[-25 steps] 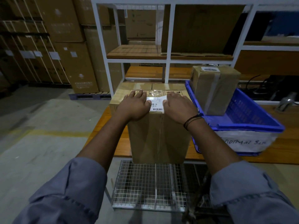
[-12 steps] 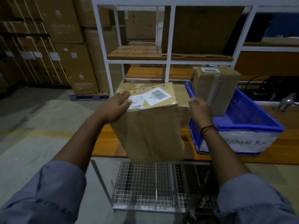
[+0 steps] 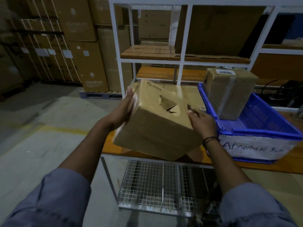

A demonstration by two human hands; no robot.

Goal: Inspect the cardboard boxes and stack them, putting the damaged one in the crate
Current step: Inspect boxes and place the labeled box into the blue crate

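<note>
Pressing flat with straight fingers, your left hand [image 3: 124, 110] braces the left side of the cardboard box [image 3: 155, 133]. The box hangs tilted in the air above the wooden table [image 3: 270, 167], with a torn hole [image 3: 168, 105] in its upward face. Your right hand [image 3: 202, 123] grips its right edge, thumb on top. Further right, the blue crate [image 3: 255, 131] on the table holds a taped box [image 3: 229, 94].

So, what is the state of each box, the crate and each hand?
Held box: tilted, held up, hole torn in upper face.
Second box: upright in crate, taped.
Crate: holds second box.
Left hand: flat against held box.
Right hand: grips held box.
</note>
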